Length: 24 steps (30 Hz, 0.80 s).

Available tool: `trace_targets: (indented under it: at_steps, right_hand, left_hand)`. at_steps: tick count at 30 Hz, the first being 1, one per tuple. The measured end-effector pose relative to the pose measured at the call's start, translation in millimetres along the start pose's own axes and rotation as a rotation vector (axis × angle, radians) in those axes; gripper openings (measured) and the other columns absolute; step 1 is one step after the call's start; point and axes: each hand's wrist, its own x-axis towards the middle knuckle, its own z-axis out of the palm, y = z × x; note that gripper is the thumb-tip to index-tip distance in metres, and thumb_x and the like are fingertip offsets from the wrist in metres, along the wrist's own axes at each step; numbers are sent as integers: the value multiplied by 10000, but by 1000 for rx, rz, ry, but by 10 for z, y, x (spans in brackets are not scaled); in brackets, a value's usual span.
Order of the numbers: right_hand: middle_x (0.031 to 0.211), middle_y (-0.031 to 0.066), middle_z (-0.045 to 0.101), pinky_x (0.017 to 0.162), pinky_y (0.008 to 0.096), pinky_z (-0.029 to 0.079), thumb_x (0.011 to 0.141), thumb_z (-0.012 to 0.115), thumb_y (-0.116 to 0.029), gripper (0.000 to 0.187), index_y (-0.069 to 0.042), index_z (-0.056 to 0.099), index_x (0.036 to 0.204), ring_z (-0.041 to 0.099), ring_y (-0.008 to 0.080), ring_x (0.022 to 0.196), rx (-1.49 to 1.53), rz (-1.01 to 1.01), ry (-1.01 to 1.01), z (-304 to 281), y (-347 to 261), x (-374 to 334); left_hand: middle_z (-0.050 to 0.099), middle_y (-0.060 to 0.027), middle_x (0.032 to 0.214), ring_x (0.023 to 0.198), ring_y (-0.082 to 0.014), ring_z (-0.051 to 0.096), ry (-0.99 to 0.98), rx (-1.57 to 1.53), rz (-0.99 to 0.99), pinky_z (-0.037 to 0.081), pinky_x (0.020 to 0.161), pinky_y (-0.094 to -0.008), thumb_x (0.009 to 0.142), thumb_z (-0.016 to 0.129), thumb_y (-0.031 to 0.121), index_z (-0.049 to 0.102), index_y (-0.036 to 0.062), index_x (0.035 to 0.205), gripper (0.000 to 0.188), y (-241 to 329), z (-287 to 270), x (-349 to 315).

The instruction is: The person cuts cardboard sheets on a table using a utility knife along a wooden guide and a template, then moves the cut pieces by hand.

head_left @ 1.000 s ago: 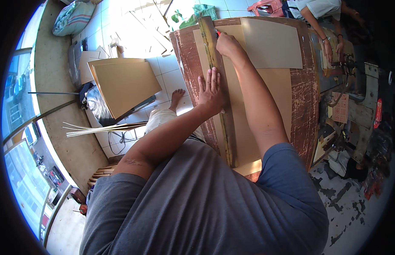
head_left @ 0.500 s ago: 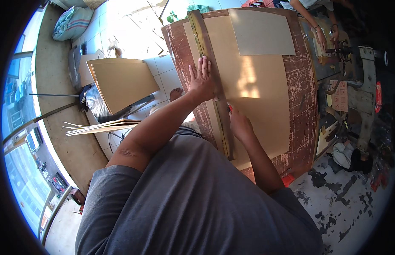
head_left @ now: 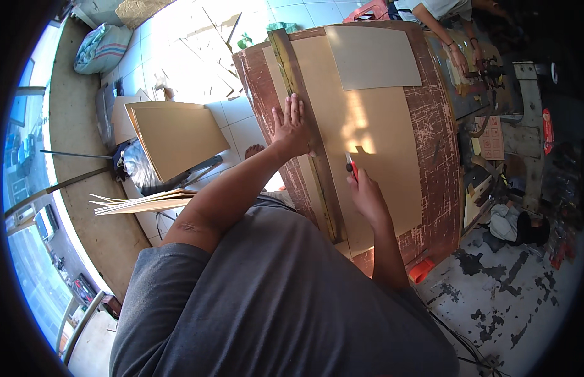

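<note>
My right grip (head_left: 367, 191) is closed around a red utility knife (head_left: 352, 168), its blade pointing away from me over the large tan cardboard sheet (head_left: 383, 138), apart from the long straightedge (head_left: 328, 195) on its left. My left grip (head_left: 292, 132) lies flat on that straightedge, fingers spread wide. The sheet lies on the scratched reddish-brown counter (head_left: 440, 141). Farther off, a smaller grey board (head_left: 374, 58) overlaps the sheet; another person's hand (head_left: 457, 61) shows beyond the counter's right edge.
</note>
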Motion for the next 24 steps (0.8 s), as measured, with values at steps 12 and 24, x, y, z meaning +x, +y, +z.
trace_targets:
  at_steps: [12, 24]
  right_hand:
    - [943, 251, 689, 801, 542, 511, 1012, 481, -307, 319, -7, 584, 1045, 666, 445, 910, -151, -244, 303, -147, -1713, 2956]
    - [1041, 319, 669, 849, 521, 532, 1008, 476, -257, 352, 50, 632, 1081, 655, 467, 1015, -286, -159, 91, -70, -1871, 3278]
  left_hand:
    - [-93, -292, 1615, 1512, -413, -109, -31, -35, 10, 29, 1164, -663, 599, 839, 611, 9, -102, 1531, 1438, 28, -117, -15]
    - [-75, -287, 1617, 1515, -415, -78, -36, -73, 12, 57, 1178, -642, 598, 853, 586, 41, -106, 1529, 1416, 14, -121, -6]
